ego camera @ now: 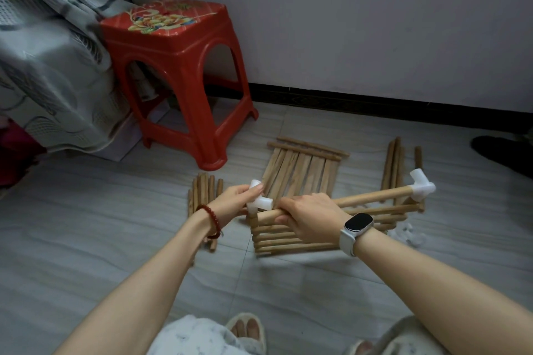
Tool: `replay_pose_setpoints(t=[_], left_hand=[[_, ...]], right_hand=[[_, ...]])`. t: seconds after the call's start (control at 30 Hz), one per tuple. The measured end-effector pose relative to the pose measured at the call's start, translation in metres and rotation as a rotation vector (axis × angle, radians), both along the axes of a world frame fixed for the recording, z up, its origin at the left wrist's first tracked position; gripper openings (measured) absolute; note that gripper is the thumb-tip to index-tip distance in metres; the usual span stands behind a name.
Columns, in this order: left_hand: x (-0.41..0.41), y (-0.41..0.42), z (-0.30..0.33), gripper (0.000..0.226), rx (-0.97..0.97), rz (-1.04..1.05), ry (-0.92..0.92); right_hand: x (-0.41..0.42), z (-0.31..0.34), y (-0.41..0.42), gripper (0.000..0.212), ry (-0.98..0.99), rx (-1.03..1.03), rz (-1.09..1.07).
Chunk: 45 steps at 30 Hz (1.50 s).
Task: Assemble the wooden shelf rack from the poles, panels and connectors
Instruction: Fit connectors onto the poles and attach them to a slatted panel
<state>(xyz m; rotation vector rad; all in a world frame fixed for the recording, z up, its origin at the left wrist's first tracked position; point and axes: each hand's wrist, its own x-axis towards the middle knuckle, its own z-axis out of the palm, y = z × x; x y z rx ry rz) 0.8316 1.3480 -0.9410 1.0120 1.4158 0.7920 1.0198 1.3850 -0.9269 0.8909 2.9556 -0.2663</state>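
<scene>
Fitting a connector (pixel 258 199) onto the near end of a pole (pixel 375 198), over the floor panel (pixel 288 239); left hand (pixel 239 199) pinching the connector, right hand (pixel 310 215) clasped round the pole; far end already capped (pixel 421 186); next, probably: line up socket, push home.

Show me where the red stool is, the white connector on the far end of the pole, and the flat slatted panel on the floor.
Red stool (pixel 170 37): head view, front edge of its seat.
White connector (pixel 421 186): head view, its elbow body at the pole's far end.
Slatted panel (pixel 302 170): head view, middle of its slats.
</scene>
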Motion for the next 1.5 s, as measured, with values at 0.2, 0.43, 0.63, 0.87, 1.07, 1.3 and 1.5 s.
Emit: replay_pose_setpoints(t=[0.2, 0.43, 0.63, 0.87, 1.07, 1.3, 1.5], left_hand=[[0.017, 0.006, -0.004, 0.033, 0.084, 0.086, 0.173], [0.033, 0.020, -0.003, 0.036, -0.080, 0.510, 0.106], [0.001, 0.008, 0.011, 0.023, 0.467, -0.090, 0.454], [-0.004, 0.014, 0.021, 0.041, 0.843, -0.690, 1.402], [0.005, 0.026, 0.024, 0.032, 1.206, -0.693, 1.606], [0.030, 0.023, 0.018, 0.040, 0.621, -0.484, 1.661], [0.039, 0.016, 0.011, 0.037, 0.498, -0.413, 1.571]], right_hand=[[0.003, -0.002, -0.002, 0.040, 0.043, 0.046, -0.040], [0.000, -0.001, 0.001, 0.041, 0.057, 0.074, -0.004], [0.007, 0.002, 0.005, 0.032, 0.084, -0.035, -0.063], [0.015, 0.003, 0.006, 0.030, 0.036, -0.071, -0.070], [0.017, 0.001, 0.005, 0.030, 0.035, -0.049, -0.058], [0.023, 0.001, 0.009, 0.031, 0.024, -0.023, -0.056], [0.027, 0.000, 0.014, 0.031, 0.044, -0.023, -0.066]])
